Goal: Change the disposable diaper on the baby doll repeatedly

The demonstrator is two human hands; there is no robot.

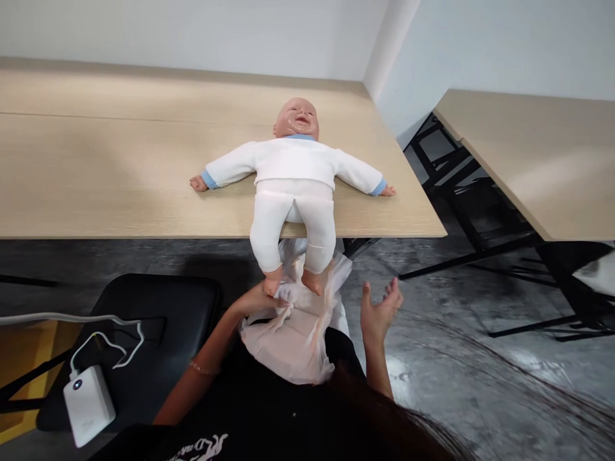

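A baby doll in a white long-sleeved top and white pants lies face up on the table, arms spread, its lower legs hanging over the front edge. Below its feet, an unfolded diaper rests across the lap with its pale inner side up and ruffled sides. My left hand grips the left side of the diaper beside the doll's foot; some of its fingers are hidden. Off to the right of the diaper, my right hand is raised with fingers apart and holds nothing.
The doll lies on a light wooden table. A black chair at the left carries a white power bank with a cable. Another table stands at the right, with black folding frames beneath it.
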